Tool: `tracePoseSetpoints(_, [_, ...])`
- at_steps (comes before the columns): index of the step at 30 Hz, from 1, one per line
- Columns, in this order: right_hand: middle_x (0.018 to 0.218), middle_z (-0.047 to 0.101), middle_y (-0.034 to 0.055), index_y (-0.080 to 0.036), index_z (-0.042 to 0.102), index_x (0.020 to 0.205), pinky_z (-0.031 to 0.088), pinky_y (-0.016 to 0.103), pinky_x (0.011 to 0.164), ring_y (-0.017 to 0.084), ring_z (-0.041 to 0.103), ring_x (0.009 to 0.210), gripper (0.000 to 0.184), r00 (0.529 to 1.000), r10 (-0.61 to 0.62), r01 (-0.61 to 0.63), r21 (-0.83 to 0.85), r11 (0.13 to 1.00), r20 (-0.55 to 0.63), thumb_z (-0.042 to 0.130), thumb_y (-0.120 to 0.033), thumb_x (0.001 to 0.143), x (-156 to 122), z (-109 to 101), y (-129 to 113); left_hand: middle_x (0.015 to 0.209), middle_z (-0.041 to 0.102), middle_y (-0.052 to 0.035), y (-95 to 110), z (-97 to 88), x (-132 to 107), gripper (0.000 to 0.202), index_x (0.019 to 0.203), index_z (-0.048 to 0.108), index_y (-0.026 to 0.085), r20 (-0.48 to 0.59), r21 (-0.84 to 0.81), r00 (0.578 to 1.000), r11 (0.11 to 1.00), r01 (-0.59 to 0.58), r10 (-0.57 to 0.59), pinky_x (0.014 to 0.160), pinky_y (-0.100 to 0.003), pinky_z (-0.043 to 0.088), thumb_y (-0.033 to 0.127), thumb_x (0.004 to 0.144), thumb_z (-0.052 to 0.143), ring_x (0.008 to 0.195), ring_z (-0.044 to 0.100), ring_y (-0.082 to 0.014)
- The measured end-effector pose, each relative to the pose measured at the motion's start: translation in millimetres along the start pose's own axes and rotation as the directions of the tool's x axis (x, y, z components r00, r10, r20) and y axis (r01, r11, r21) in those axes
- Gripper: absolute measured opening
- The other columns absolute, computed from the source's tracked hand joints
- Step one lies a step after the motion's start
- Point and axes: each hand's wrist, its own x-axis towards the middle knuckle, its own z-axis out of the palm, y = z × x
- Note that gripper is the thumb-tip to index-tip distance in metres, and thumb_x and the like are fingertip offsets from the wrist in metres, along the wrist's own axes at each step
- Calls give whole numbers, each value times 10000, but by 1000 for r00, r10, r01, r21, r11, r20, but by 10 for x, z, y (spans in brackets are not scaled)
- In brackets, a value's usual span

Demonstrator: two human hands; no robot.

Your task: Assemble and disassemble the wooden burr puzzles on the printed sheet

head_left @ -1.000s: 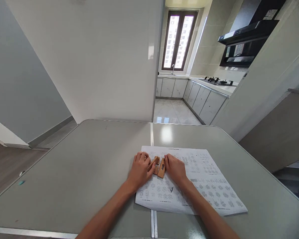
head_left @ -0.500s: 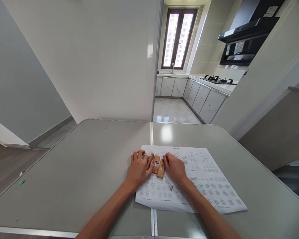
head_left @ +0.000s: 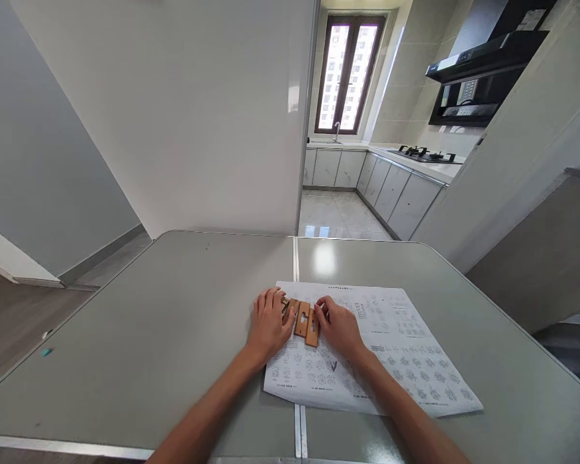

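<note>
Several flat brown wooden puzzle pieces with cut-out slots lie side by side on a printed sheet [head_left: 381,380]. My left hand [head_left: 269,325] curls around the left end of the row, its thumb against a wooden piece [head_left: 292,307] and its fingers partly hiding others. A middle slotted piece [head_left: 302,319] lies flat between my hands. To its right is another slotted piece [head_left: 312,328], set slightly lower. My right hand [head_left: 339,325] has thumb and fingertips closed together at the upper right edge of that piece.
Sheet and hands are on a grey table [head_left: 174,322] with a metal seam down its middle. A small teal bit [head_left: 46,352] lies near the left edge. Beyond stand a white wall panel [head_left: 198,116] and a kitchen with a gas hob [head_left: 425,154].
The piece by my left thumb was tilted up and now lies flatter beside the middle one. The rightmost piece has turned a little more upright in the row.
</note>
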Motion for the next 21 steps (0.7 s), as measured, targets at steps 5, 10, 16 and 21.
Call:
tracePoseSetpoints(5, [772,751,5,-255,598,1003,397,299,632,204,670,643,222,1000,-7,4,136,991,23,444,-413,1032,-19,-56,-76,1368,638,-120,-13,5,13,293,1271,574,213,20,-27,999,999,43,-42,1132,-513,394,324,1001,541,1360,497,-325])
tracePoseSetpoints(10, [797,756,3,-259,593,996,414,294,614,190,658,621,188,998,-43,32,257,966,40,472,-402,1006,-32,-85,-107,1248,692,-107,-33,-57,107,224,1170,620,228,8,-119,987,980,158,-159,1065,-521,434,319,1020,480,1229,570,-321])
tracePoseSetpoints(16, [807,760,2,-256,584,988,409,293,628,191,652,648,157,997,-60,45,293,955,43,466,-359,1004,-19,-84,-82,1160,701,-121,-331,-100,297,215,1046,638,220,-37,-396,906,839,373,-421,1042,-496,469,310,1001,449,1145,623,-294])
tracePoseSetpoints(21, [779,750,-8,-259,571,979,410,293,634,187,638,630,130,997,-70,54,331,942,37,462,-329,998,-13,-71,-69,1095,710,-110,-503,-75,337,200,1023,637,224,-23,-446,871,785,431,-491,918,-443,526,303,978,460,1007,680,-257])
